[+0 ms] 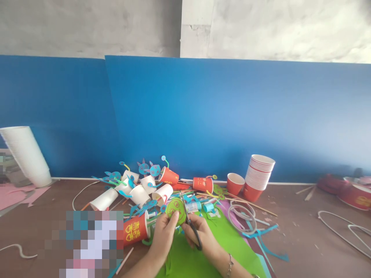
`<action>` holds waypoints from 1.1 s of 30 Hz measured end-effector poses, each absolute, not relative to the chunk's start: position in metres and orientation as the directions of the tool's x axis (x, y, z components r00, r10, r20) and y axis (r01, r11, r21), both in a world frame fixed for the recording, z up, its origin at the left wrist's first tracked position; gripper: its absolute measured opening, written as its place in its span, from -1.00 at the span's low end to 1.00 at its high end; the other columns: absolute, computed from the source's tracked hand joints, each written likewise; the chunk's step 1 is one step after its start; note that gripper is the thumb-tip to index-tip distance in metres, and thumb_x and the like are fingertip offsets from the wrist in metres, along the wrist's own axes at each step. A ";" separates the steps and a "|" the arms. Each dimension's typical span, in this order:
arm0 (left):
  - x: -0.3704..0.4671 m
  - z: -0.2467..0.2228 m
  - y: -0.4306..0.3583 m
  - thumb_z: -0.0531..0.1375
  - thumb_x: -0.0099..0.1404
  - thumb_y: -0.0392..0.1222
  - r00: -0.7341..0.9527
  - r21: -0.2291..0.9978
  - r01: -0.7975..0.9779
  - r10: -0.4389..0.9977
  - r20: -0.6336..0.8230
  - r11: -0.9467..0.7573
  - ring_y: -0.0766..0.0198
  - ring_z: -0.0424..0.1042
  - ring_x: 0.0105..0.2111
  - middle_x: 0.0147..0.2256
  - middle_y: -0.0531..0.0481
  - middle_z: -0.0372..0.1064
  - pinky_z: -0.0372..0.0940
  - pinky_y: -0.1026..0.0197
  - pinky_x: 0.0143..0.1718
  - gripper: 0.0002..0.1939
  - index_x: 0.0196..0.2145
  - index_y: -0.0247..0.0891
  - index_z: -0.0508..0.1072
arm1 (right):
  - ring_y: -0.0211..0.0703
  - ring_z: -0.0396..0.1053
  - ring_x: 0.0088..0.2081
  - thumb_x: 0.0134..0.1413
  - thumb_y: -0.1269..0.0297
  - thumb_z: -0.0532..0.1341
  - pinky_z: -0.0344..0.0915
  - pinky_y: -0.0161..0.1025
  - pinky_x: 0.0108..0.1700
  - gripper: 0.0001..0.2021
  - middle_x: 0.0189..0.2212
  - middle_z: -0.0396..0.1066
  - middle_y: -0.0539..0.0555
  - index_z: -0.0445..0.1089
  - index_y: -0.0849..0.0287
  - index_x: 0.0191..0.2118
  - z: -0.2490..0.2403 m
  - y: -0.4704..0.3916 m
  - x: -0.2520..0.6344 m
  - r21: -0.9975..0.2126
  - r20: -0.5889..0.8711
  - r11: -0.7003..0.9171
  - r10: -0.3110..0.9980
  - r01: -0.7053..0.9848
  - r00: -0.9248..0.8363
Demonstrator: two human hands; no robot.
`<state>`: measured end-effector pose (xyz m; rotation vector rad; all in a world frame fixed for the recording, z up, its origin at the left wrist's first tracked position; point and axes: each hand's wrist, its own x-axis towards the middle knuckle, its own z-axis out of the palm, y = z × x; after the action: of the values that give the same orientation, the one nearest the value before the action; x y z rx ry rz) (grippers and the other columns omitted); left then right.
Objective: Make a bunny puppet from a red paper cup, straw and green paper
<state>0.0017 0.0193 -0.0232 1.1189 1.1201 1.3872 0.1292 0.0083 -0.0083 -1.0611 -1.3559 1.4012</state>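
My left hand (165, 231) pinches a round green paper face (175, 212) with red drawn lines, the thumb lying over its lower part. In my right hand (201, 231) is a pair of scissors (196, 233) with black handles, its blades pointing up along the disc's right edge. Whether the blades touch the paper I cannot tell. Beneath both hands lies a green paper sheet (220, 243). A red paper cup (135, 230) with yellow print lies on its side just left of my left hand.
White paper cups (139, 196) with blue paper cutouts lie heaped behind my hands. A stack of red and white cups (259, 173) stands at the back right, near coiled tubing (242, 218). Tall white stacked cups (27, 158) lean at far left. A blue panel (232, 116) closes the back.
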 end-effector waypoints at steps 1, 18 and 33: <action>0.001 -0.023 0.019 0.26 0.00 0.21 -0.082 0.987 -0.137 0.994 0.069 -0.080 0.40 -0.02 -0.63 -0.68 0.18 0.01 -0.08 0.31 -0.61 -0.52 -0.66 -0.24 0.23 | -0.44 0.00 -0.78 -0.21 0.01 0.35 -0.07 -0.44 -0.73 -0.63 -0.84 0.05 -0.22 0.23 0.18 -0.54 -0.008 0.008 0.129 -0.999 -0.002 -0.009 0.972 -0.031 -0.236; 0.001 -0.023 0.020 0.26 0.01 0.20 -0.071 0.987 -0.156 0.997 0.037 -0.048 0.44 -0.05 -0.68 -0.71 0.22 -0.02 -0.12 0.33 -0.65 -0.54 -0.63 -0.25 0.26 | -0.45 -0.04 -0.81 -0.20 -0.01 0.33 -0.12 -0.44 -0.76 -0.63 -0.87 0.05 -0.22 0.26 0.19 -0.56 -0.006 0.009 0.131 -0.999 -0.029 -0.023 0.970 0.026 -0.242; -0.002 -0.034 0.025 0.15 0.19 0.10 -0.024 0.990 -0.066 0.992 0.126 -0.127 0.35 0.13 -0.58 -0.62 0.14 0.13 0.09 0.31 -0.53 -0.62 -0.57 -0.24 0.25 | -0.43 0.02 -0.79 -0.17 0.03 0.28 -0.09 -0.44 -0.75 -0.67 -0.84 0.12 -0.20 0.24 0.18 -0.53 -0.010 0.008 0.131 -0.997 -0.071 -0.059 0.961 0.051 -0.266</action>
<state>-0.0022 0.0251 -0.0338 1.2412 1.1102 1.3477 0.1315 0.0083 -0.0095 -1.1494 -1.4081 1.4379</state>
